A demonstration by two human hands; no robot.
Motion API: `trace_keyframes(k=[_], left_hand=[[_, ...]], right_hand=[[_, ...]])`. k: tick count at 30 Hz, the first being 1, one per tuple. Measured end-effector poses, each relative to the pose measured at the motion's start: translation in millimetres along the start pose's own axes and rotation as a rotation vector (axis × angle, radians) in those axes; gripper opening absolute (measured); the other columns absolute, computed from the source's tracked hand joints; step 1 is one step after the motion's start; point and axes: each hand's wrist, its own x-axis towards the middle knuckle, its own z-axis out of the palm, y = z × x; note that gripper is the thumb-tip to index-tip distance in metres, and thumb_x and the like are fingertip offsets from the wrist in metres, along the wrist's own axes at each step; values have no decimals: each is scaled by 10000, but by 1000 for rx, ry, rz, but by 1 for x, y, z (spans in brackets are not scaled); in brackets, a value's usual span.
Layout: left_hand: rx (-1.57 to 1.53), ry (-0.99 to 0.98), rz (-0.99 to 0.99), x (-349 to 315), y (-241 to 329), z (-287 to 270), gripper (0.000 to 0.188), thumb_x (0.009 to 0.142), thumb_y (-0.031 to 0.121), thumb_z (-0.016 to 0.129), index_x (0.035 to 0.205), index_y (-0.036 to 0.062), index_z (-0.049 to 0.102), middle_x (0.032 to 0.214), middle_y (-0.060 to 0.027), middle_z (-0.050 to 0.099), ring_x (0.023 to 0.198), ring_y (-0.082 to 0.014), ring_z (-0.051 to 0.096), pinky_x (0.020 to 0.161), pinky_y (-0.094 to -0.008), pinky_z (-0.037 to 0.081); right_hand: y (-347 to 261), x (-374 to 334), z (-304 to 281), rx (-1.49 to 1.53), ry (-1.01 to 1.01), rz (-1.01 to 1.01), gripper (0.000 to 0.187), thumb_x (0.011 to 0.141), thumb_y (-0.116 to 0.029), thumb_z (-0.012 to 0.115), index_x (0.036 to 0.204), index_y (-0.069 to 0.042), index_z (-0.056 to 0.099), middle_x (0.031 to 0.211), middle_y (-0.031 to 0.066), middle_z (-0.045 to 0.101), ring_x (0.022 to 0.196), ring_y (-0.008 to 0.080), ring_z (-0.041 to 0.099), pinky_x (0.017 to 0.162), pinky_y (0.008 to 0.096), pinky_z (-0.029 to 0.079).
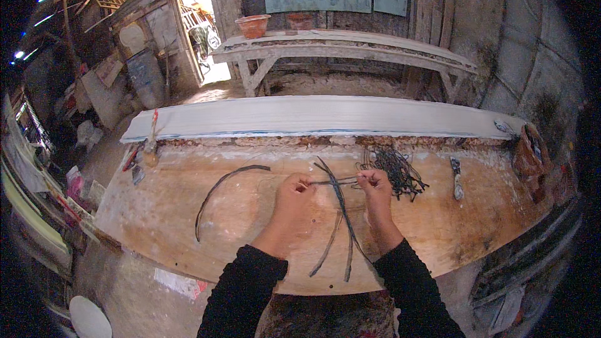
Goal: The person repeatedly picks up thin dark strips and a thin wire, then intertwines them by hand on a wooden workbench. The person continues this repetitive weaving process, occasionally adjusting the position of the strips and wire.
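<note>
Above the wooden tabletop [159,213], my left hand [290,199] and my right hand [376,195] each pinch an end of a thin black strip [322,183], held level between them. It passes across several longer dark strips [347,228] that lie crossed on the wood and fan out toward the near edge. Whether the strips are knotted where they cross is too small to tell. Next to my right hand lies a tangled heap of thin black strips [400,172]. One single dark strip [210,193] curves on the board, left of my left hand.
A long white slab [313,116] runs along the table's far side. A brush with a red handle [152,138] is at the left, a small whitish-handled tool [457,178] at the right. A brown bag [531,161] sits at the right end. Farther back, an orange basin [253,26] tops a bench [350,49].
</note>
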Motion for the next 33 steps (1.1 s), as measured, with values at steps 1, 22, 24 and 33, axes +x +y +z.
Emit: trace_keyframes(k=[1,22,24,33], left_hand=[[-1,67,8,4,-7,-5,113,716,97,649,792,39,590,664,3,550,580,-60,492,507,-190,393],[-94,5,-51,6,-14,-11,67,762,58,584,818,23,591,687,-24,587,587,-76,520,521,-193,403],[-141,-147,-116,3,-1,-5,56,765,47,583,816,27,590,701,-18,587,609,-79,523,544,-196,404],[-148,-748,198,-31,23,21,135,748,117,632,766,7,554,753,-22,498,702,-111,483,622,-244,396]], right_hand=[[-4,-3,1,-2,-76,11,55,738,-67,631,769,-40,593,828,-6,527,775,105,486,718,239,376],[-66,-33,10,275,-652,242,93,659,-24,671,687,-50,587,802,32,546,850,139,508,764,262,378],[-62,-27,7,323,-505,281,112,671,-8,657,683,-59,558,766,7,530,780,115,509,720,242,384],[-10,1,0,162,-64,66,107,778,-67,582,879,-52,552,807,-10,542,732,72,475,670,208,385]])
